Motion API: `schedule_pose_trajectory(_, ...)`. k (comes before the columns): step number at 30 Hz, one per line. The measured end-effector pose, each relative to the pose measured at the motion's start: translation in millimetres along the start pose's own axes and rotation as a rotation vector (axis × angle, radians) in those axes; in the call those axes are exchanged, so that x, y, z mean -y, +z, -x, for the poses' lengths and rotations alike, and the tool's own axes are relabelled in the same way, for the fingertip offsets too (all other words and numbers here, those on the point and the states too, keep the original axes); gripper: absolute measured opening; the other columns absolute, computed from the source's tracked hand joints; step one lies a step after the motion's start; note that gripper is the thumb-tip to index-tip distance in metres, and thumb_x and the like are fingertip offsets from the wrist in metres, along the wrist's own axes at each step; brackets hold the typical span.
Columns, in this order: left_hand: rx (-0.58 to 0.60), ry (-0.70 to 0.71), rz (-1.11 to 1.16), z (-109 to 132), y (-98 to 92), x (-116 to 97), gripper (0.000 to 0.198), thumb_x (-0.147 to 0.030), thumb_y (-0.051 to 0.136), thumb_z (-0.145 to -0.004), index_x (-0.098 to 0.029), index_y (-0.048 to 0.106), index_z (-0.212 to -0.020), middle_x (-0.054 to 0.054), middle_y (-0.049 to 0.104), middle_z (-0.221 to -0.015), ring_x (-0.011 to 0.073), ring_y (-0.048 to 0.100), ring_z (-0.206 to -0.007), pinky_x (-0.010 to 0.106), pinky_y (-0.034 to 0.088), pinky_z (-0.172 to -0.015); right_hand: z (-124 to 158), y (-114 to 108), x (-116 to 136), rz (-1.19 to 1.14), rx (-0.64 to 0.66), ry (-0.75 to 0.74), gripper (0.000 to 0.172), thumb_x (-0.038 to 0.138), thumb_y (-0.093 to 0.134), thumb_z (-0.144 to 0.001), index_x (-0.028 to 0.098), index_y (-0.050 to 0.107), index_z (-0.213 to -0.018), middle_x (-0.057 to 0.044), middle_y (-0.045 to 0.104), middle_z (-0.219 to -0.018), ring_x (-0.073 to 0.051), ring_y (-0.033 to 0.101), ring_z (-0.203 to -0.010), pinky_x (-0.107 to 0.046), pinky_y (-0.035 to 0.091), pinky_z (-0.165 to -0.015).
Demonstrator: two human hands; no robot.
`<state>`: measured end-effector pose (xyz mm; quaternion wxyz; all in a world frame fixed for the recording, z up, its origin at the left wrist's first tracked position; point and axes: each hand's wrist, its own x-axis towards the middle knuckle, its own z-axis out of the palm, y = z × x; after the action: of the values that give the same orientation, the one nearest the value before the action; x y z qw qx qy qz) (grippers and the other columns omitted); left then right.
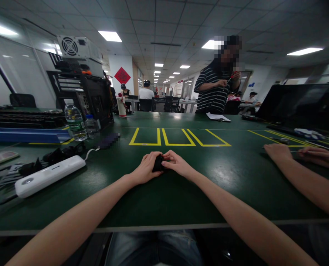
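Between my two hands, just above or on the green table (186, 192), is a small black object (158, 163); its kind cannot be made out. My left hand (148, 167) wraps round its left side, thumb low and fingers over the top. From the right, my right hand (176, 162) presses its fingertips and thumb to the object's other side. My fingers cover much of it. Yellow tape rectangles (178, 145) mark the table beyond my hands.
A white power strip (50, 175) with black cables lies left, near water bottles (75, 123) and a computer case (95, 99). A neighbour's hands (279, 153) rest at the right by a monitor (305, 107). A person in a striped shirt (213, 88) stands across the table.
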<state>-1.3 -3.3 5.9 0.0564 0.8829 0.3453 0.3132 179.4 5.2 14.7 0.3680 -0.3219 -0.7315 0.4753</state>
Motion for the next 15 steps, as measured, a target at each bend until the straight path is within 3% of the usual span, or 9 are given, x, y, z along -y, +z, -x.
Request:
schedule_pose_trajectory(5, -0.010, 0.003, -0.010, -0.4, 1.9, 1.5, 0.059, -0.026, 0.060, -0.067, -0.022, 0.028, -0.116, 0.006, 0.043, -0.111, 0.0221, 0.042, -0.106, 0.042, 0.028, -0.094, -1.1, 0.9, -0.4, -0.011, -0.017, 0.007, 0.031, 0.028, 0.059, -0.068, 0.017, 0.046, -0.094, -0.005, 0.051, -0.096, -0.016, 0.050, -0.094, -0.036, 0.042, -0.081)
schedule_pose_trajectory(11, 0.008, 0.003, -0.008, 0.4, -2.0, -0.1, 0.057, -0.025, 0.058, -0.069, -0.022, 0.027, -0.116, 0.006, 0.042, -0.111, 0.0216, 0.042, -0.105, 0.042, 0.028, -0.094, 0.7, 0.9, 1.9, -0.066, 0.065, -0.043, 0.039, 0.024, 0.066, -0.061, 0.018, 0.045, -0.093, -0.003, 0.049, -0.097, -0.016, 0.050, -0.095, -0.036, 0.041, -0.083)
schedule_pose_trajectory(15, 0.031, 0.003, 0.004, 0.3, -5.3, -2.4, 0.057, -0.025, 0.058, -0.069, -0.023, 0.027, -0.117, 0.006, 0.042, -0.113, 0.0221, 0.042, -0.106, 0.043, 0.027, -0.094, 1.0, 1.4, 2.4, -0.029, 0.018, -0.037, 0.027, 0.029, 0.060, -0.067, 0.019, 0.047, -0.088, -0.002, 0.050, -0.093, -0.015, 0.051, -0.089, -0.035, 0.044, -0.078)
